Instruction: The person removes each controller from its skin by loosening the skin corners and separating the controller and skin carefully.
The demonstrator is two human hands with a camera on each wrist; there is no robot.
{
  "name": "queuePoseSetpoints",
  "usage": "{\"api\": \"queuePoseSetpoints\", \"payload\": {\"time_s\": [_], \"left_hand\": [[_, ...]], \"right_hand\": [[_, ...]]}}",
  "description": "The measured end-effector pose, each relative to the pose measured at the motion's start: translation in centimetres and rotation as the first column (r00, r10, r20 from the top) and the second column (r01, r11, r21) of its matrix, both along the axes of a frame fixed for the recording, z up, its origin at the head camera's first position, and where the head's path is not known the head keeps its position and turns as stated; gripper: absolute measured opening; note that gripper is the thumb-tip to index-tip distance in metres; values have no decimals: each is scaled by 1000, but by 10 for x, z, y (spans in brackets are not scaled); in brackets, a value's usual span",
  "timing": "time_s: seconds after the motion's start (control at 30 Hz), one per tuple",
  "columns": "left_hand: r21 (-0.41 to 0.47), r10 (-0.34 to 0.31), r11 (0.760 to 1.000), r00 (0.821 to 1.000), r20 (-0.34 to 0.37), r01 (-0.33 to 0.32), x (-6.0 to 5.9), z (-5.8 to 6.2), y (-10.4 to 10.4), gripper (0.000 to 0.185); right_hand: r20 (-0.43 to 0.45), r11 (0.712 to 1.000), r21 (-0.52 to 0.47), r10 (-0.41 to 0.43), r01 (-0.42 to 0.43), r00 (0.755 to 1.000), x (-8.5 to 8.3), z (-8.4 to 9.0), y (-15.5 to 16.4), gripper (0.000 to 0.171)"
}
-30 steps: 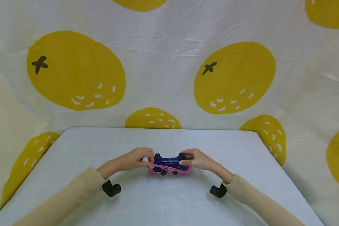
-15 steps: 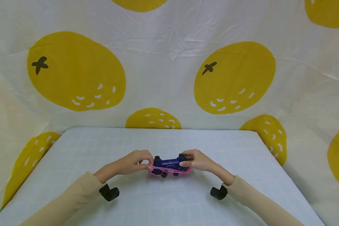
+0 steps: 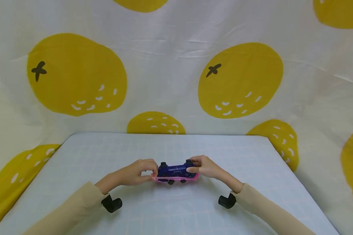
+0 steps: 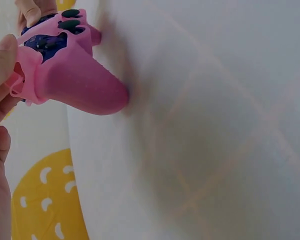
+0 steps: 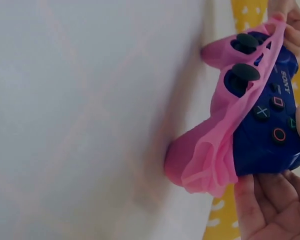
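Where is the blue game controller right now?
In the head view the blue controller sits mid-table, near the front, held between the left hand and right hand, with its pink silicone cover partly on, around its lower half.

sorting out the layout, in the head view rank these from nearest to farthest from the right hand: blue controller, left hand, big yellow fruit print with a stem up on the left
1. Blue controller: held by the right hand, at its left.
2. Left hand: across the controller, at its other end.
3. Big yellow fruit print: on the backdrop, upper left.
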State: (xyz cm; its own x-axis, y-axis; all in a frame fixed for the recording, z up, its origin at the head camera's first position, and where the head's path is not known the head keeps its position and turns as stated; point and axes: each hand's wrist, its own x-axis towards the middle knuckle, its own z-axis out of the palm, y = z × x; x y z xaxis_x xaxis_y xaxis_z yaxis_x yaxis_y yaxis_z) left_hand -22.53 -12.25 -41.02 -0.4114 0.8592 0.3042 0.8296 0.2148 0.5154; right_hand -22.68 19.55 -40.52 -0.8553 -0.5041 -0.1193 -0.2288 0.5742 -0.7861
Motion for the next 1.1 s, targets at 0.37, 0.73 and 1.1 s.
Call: {"api": "queuePoseSetpoints", "payload": {"time_s": [0.37,0.73,1.1], "left_hand": [[-12,-13,1000,1000,21,14,0,3,1,6],[-94,72,993,997,-2,-71,1,-13,-6,11],[-37,99,995,995,27,-98,-1,-24,-11,10]], "right_hand": [[-9,1000,-1,-5,5,1000,3,2,-1,49],[1,1000,-14,-20,20,1000,2,4,-4,50],[32,996,8,-93,93,995,0,4,-7,52]]}}
